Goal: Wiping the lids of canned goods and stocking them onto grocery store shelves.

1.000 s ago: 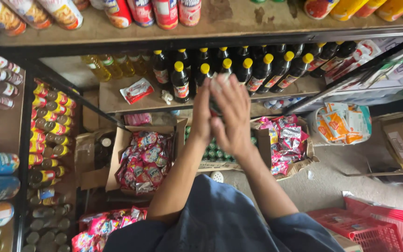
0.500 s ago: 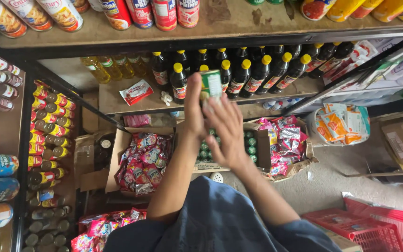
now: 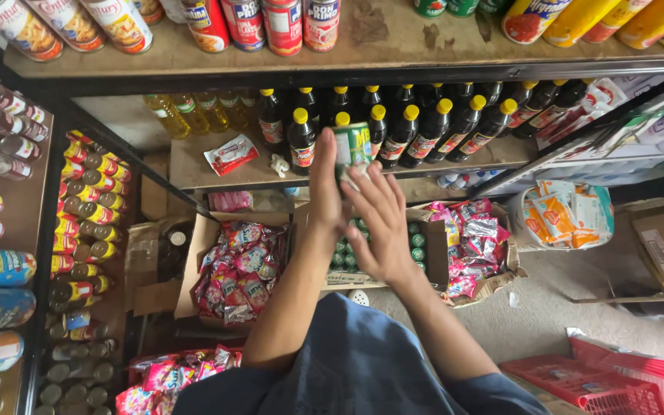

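A small green and white can (image 3: pixel 353 146) is held up in front of the middle shelf. My left hand (image 3: pixel 325 188) grips its left side, thumb and fingers pointing up. Against the can's lower right rests my right hand (image 3: pixel 380 223), fingers spread across its base. Behind the can stand rows of dark sauce bottles with yellow caps (image 3: pixel 401 123). Below my hands lies an open cardboard box (image 3: pixel 433 247) with several green-topped cans inside.
Wooden shelves hold tins above (image 3: pixel 278 23) and at the left (image 3: pixel 1 261). Yellow oil bottles (image 3: pixel 194 111) stand on the middle shelf. Boxes of pink snack packets (image 3: pixel 236 269) sit on the floor. A red basket (image 3: pixel 585 380) lies at lower right.
My two hands were pressed together with no can showing; they have parted, and the green and white can has come up between them to shelf height.
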